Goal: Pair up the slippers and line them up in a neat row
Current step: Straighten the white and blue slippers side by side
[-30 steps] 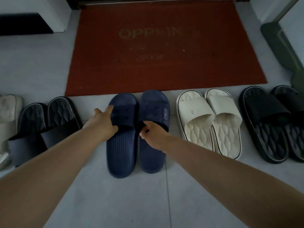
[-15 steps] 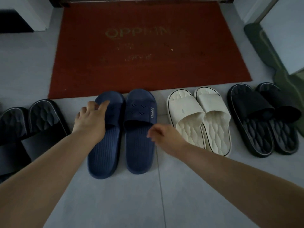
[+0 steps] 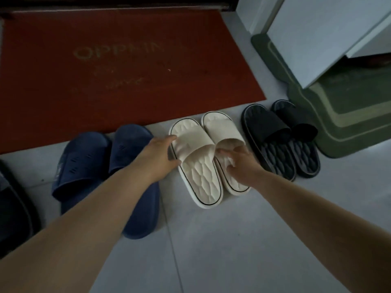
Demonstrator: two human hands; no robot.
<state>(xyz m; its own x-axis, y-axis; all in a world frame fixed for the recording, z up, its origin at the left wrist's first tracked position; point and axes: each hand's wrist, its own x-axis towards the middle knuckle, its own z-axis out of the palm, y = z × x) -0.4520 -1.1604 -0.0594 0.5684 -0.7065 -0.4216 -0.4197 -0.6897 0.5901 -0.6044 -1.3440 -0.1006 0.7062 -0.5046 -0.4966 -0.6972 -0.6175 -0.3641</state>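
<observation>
A pair of cream slippers lies side by side on the floor tiles. My left hand (image 3: 157,157) grips the outer edge and strap of the left cream slipper (image 3: 198,172). My right hand (image 3: 241,162) reaches under the strap of the right cream slipper (image 3: 224,132) and holds it. To the left sits the navy pair (image 3: 84,163), partly hidden by my left forearm. A black pair (image 3: 275,140) stands to the right. Another dark slipper (image 3: 10,208) shows at the far left edge.
A red doormat (image 3: 105,81) lies just beyond the slippers' toes. A green mat (image 3: 338,115) sits at the right under a white cabinet or door (image 3: 328,39). Grey floor tiles (image 3: 211,250) stretch toward me.
Both hands let go of the navy pair and moved right onto the cream pair. The view has swung to the right, so the left-hand slippers have slid out of sight.
</observation>
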